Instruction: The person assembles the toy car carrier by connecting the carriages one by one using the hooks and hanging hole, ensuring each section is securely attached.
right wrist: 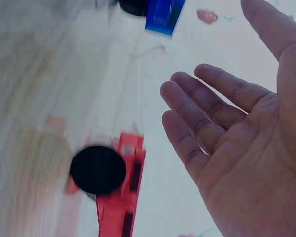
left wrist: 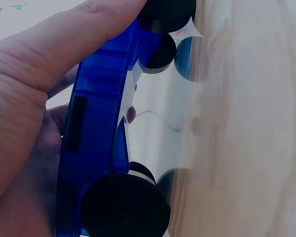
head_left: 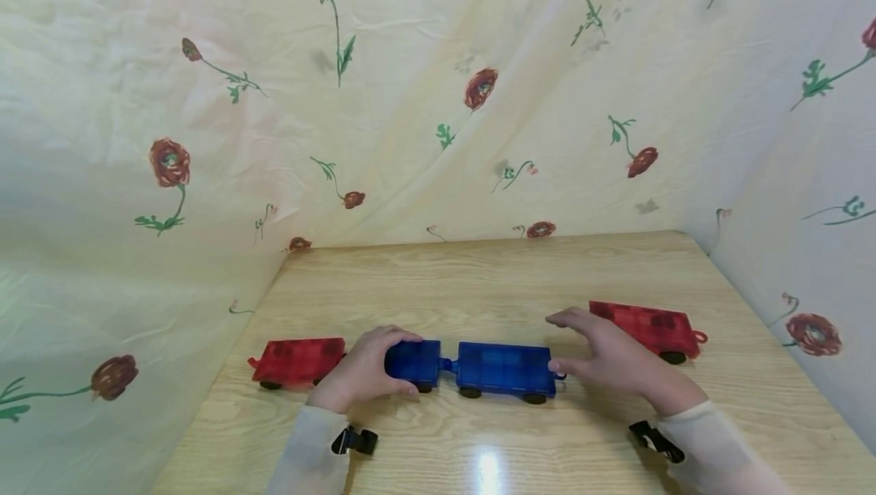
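On the wooden table (head_left: pixel 479 282), the left hand (head_left: pixel 359 373) grips a blue car (head_left: pixel 414 358), apparently steadying it, coupled to a second blue car (head_left: pixel 506 369); the right hand (head_left: pixel 612 358), released, hovers beside.

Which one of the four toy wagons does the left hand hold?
The left blue wagon: the left hand grips it, but not the right blue wagon or the two red wagons.

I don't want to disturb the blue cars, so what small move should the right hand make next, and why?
Probably reach the right hand to the right red car and grip it: that hand is open and empty nearby, the red car sits apart, and the left hand holds the left blue car, linked to the right blue car.
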### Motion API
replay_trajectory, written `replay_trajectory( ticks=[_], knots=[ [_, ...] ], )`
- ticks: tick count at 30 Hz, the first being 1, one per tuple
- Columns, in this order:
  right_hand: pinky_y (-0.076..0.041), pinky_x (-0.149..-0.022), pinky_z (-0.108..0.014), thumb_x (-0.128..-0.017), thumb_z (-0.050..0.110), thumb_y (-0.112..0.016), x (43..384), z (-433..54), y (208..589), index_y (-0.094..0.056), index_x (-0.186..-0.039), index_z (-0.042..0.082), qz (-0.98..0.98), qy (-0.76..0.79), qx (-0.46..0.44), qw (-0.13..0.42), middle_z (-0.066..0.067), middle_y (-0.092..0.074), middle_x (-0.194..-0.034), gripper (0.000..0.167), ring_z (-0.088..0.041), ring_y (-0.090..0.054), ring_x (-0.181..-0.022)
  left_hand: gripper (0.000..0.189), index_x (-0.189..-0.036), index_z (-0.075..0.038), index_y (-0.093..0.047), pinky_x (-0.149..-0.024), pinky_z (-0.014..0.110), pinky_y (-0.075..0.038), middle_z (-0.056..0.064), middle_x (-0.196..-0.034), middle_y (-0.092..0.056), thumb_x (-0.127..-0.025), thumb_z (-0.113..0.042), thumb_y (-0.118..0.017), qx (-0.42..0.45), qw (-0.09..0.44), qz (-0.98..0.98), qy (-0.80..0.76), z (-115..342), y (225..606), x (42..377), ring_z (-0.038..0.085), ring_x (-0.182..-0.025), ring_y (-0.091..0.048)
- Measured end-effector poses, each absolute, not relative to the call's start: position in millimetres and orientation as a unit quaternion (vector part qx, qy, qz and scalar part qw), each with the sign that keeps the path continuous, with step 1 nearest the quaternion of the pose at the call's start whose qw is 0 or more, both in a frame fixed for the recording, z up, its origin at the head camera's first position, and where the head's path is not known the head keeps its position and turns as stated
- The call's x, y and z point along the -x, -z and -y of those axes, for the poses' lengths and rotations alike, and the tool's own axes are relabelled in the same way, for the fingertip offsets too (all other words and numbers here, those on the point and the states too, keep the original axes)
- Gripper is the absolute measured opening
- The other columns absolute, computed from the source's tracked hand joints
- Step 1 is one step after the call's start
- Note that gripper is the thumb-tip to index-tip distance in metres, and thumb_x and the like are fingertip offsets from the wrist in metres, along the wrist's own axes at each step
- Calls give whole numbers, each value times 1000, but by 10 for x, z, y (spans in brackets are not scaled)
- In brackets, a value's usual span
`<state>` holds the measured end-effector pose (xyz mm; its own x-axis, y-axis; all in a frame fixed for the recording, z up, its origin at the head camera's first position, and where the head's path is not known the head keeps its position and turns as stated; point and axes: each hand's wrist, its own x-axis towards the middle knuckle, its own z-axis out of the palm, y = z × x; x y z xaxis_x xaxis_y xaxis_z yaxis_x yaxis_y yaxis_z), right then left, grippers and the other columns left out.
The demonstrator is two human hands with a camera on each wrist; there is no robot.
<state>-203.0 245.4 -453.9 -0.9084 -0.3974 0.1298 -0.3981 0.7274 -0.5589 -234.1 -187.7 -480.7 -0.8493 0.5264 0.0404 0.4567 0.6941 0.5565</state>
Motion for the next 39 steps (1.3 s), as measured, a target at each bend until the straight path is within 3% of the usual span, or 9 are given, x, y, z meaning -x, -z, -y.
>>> replay_trajectory(
  ticks=[6, 13, 20, 26, 39],
  knots=[
    [-49, -102, -63, -90, 42, -84, 2061, -2684, 4489, -61, -145, 11, 938, -281, -198, 43, -12, -61, -142, 67, -39, -58, -130, 77, -145, -34, -61, -110, 59, -43, -11, -144, -56, -76, -48, -93, -264, 64, -918, -289, 1932, 4797, 2345, 29, -139, -48],
    [-52, -95, -65, -90, 49, -82, 2086, -2959, 4444, -58, -146, 10, 947, -277, -151, 57, -17, -60, -141, 72, -45, -57, -126, 80, -147, -26, -59, -110, 62, -42, -8, -146, -55, -77, -47, -93, -262, 68, -916, -295, 1997, 4789, 2349, 32, -141, -46],
    [-56, -87, -60, -90, 49, -83, 2099, -3204, 4452, -49, -152, 3, 947, -297, -114, 38, -27, -49, -147, 85, -48, -57, -118, 80, -148, -27, -59, -110, 62, -42, -9, -146, -55, -78, -48, -92, -257, 71, -919, -291, 2050, 4802, 2364, 32, -141, -46],
    [-48, -94, -71, -88, 50, -83, 2120, -3339, 4490, -43, -154, -3, 953, -286, -98, 17, -33, -43, -149, 94, -53, -52, -122, 80, -147, -28, -60, -110, 64, -41, -8, -147, -55, -77, -48, -93, -253, 75, -917, -299, 2103, 4805, 2367, 34, -142, -44],
    [-50, -92, -66, -81, 58, -86, 2166, -3490, 4607, -45, -152, -7, 964, -251, -85, 2, -37, -45, -146, 105, -52, -51, -120, 81, -146, -29, -60, -111, 67, -38, -7, -149, -54, -76, -50, -93, -235, 85, -919, -304, 2196, 4803, 2382, 35, -145, -41]
  ],
)
